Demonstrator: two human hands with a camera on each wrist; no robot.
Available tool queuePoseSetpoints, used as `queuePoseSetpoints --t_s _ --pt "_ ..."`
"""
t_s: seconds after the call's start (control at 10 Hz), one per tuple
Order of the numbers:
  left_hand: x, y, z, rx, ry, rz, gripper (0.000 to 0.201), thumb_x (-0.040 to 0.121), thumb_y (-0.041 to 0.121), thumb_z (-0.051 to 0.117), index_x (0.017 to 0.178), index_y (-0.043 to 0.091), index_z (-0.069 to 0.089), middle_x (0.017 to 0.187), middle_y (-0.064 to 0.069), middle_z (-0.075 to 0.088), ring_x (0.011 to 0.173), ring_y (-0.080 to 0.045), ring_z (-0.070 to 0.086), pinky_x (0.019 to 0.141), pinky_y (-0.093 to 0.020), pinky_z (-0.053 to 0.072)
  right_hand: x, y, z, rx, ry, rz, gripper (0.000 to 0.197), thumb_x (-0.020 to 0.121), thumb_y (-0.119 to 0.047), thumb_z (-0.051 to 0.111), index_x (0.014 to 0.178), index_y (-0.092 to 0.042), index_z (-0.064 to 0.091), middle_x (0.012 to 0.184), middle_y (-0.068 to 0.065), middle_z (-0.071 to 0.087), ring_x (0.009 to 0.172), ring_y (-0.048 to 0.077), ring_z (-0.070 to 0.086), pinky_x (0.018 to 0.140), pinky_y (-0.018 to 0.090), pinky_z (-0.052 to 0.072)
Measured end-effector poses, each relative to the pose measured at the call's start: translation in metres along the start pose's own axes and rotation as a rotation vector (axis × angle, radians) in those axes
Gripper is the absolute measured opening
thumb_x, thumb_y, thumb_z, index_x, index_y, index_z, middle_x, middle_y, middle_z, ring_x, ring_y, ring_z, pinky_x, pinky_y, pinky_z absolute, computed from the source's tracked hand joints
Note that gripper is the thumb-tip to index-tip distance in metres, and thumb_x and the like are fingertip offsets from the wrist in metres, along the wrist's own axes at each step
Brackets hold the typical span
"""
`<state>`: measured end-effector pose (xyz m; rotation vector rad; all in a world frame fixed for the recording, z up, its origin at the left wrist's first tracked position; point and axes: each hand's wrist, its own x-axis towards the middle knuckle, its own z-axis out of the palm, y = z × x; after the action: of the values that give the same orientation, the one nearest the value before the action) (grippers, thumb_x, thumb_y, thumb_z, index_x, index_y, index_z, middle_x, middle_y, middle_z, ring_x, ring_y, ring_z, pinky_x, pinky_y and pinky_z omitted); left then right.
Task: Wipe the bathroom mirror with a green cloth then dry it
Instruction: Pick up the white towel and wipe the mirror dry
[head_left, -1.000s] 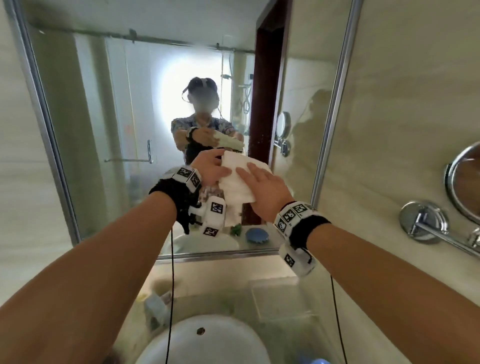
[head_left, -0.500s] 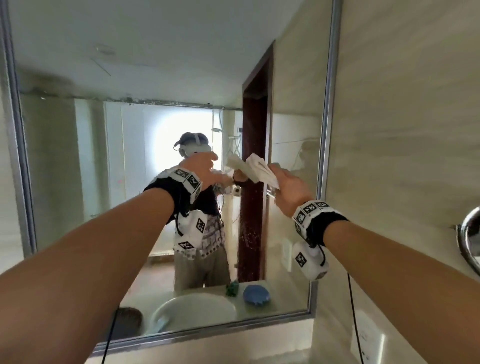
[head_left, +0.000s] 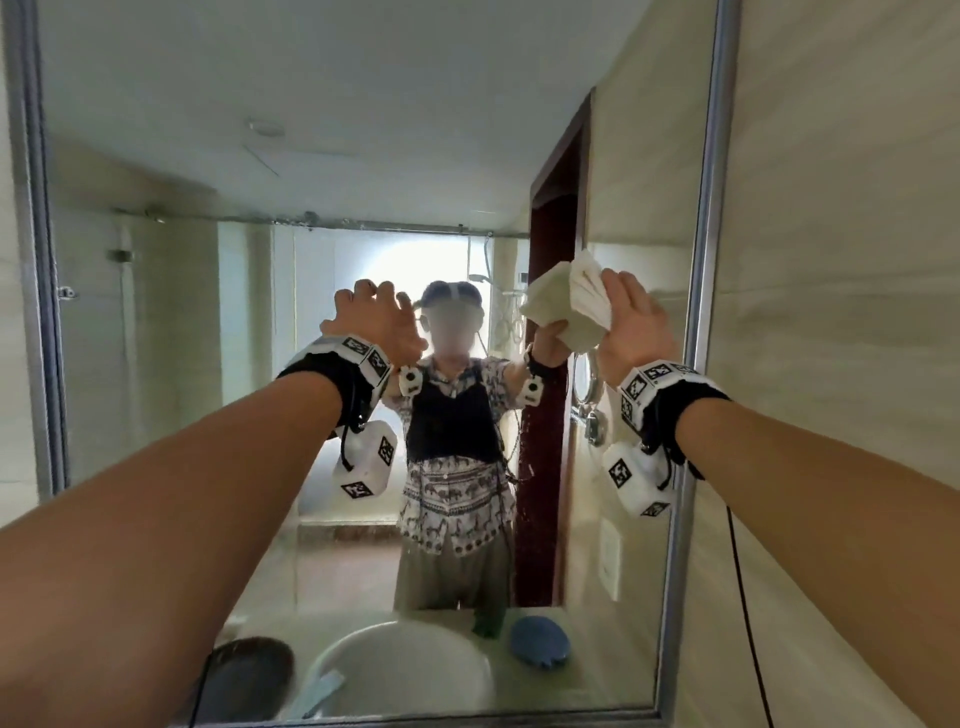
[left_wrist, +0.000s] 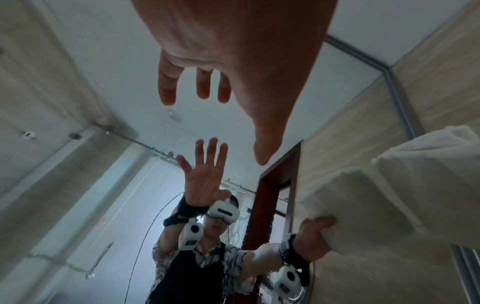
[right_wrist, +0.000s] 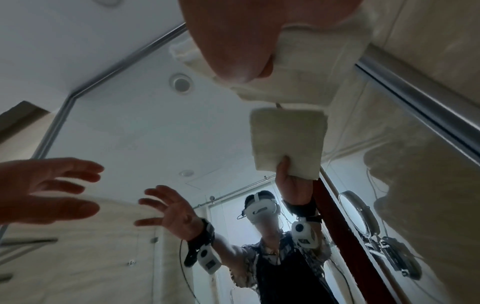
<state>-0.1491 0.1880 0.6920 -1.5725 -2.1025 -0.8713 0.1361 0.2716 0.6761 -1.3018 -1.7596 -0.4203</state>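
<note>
The bathroom mirror fills the head view, framed in metal. My right hand grips a folded white cloth high near the mirror's right edge. The cloth's far edge meets its own reflection on the glass. In the right wrist view the right hand wraps the white cloth. My left hand hovers in front of the glass, left of the cloth, with fingers spread and nothing in it. The left hand shows the same spread fingers. A green cloth appears only as a reflection on the counter.
The mirror's metal frame borders a beige tiled wall on the right. Reflected low in the glass are a white basin and a blue sponge. A round wall mirror is reflected beside the dark door frame.
Both hands held the white cloth low over the basin. The left hand has let go and moved left with fingers spread. The right hand has carried the cloth up toward the mirror's right edge.
</note>
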Motion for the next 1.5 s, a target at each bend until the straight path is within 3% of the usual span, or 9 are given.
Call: queuePoseSetpoints --t_s 0.2,0.3,0.4,0.6,0.9,1.1,1.2,1.4,1.5 --pt "0.011 0.020 0.034 -0.052 0.110 -0.115 0.110 0.075 0.051 0.077 0.156 0.015 0.011 0.161 -0.018 -0.001 0.147 -0.041 0.001 0.112 -0.066 0.019 0.009 0.021 0.019 0.058 0.137 0.050 0.080 0.087 -0.005 0.047 0.155 -0.029 0.012 0.163 -0.003 0.008 0.147 0.030 0.012 0.117 0.053 0.022" --pt "0.025 0.017 0.061 -0.097 0.152 -0.147 0.134 0.061 0.054 0.085 0.157 0.019 0.000 0.161 -0.016 -0.014 0.147 -0.041 -0.010 0.109 -0.073 0.009 0.016 0.033 0.037 0.007 0.044 0.105 0.083 0.090 -0.013 0.050 0.154 -0.035 0.003 0.163 -0.006 -0.002 0.148 0.031 0.005 0.115 0.057 0.022" --pt "0.034 0.008 0.081 -0.104 0.082 -0.146 0.149 0.053 0.058 0.088 0.155 0.018 -0.013 0.160 -0.014 -0.020 0.147 -0.040 -0.014 0.110 -0.073 0.011 0.023 0.042 0.057 0.003 -0.079 0.146 0.080 0.091 -0.041 0.050 0.153 -0.038 0.000 0.162 -0.007 -0.009 0.148 0.035 -0.004 0.114 0.065 0.013" --pt "0.035 0.004 0.101 -0.077 0.093 -0.124 0.159 0.046 0.069 0.085 0.152 0.017 -0.023 0.159 -0.014 -0.027 0.147 -0.038 -0.019 0.110 -0.073 0.008 0.033 0.040 0.064 -0.002 0.104 0.114 0.087 0.074 -0.086 0.035 0.140 -0.030 0.029 0.147 0.002 0.023 0.137 0.039 0.019 0.116 0.059 0.007" --pt "0.030 -0.002 0.099 -0.075 0.063 -0.067 0.160 0.043 0.082 0.074 0.150 0.020 -0.027 0.156 -0.013 -0.034 0.145 -0.037 -0.025 0.110 -0.073 0.007 0.043 0.027 0.079 0.294 0.234 0.259 0.095 0.072 -0.088 0.041 0.147 -0.037 0.015 0.148 -0.005 0.021 0.138 0.029 0.015 0.114 0.059 0.011" --pt "0.030 0.001 0.097 -0.067 0.054 -0.077 0.160 0.045 0.077 0.079 0.151 0.019 -0.026 0.156 -0.013 -0.034 0.146 -0.037 -0.024 0.110 -0.073 0.009 0.061 0.011 0.083 0.275 0.416 0.457 0.076 0.084 -0.070 0.043 0.148 -0.031 0.026 0.148 0.003 0.028 0.137 0.030 0.023 0.113 0.052 0.016" --pt "0.030 0.002 0.097 -0.057 0.050 -0.088 0.160 0.047 0.073 0.081 0.150 0.018 -0.028 0.156 -0.012 -0.035 0.146 -0.037 -0.024 0.109 -0.073 0.011 0.059 0.000 0.096 0.246 0.429 0.438 0.077 0.086 -0.068 0.042 0.151 -0.033 0.024 0.157 0.003 0.017 0.143 0.032 0.014 0.116 0.056 0.008" --pt "0.034 0.002 0.101 -0.112 0.097 -0.073 0.165 0.037 0.073 0.083 0.154 0.018 -0.020 0.159 -0.015 -0.026 0.147 -0.038 -0.019 0.108 -0.075 0.007 0.031 -0.034 0.126 0.030 0.283 -0.021 0.082 0.081 -0.065 0.043 0.153 -0.035 0.016 0.163 0.001 0.002 0.149 0.031 -0.001 0.115 0.063 -0.005" --pt "0.035 0.003 0.103 -0.131 0.124 -0.094 0.161 0.040 0.064 0.090 0.155 0.018 -0.013 0.160 -0.016 -0.019 0.146 -0.038 -0.014 0.108 -0.076 0.010 0.014 -0.048 0.142 -0.081 0.205 -0.250 0.076 0.081 -0.068 0.044 0.147 -0.031 0.032 0.160 0.002 0.013 0.148 0.032 0.007 0.113 0.068 -0.002"
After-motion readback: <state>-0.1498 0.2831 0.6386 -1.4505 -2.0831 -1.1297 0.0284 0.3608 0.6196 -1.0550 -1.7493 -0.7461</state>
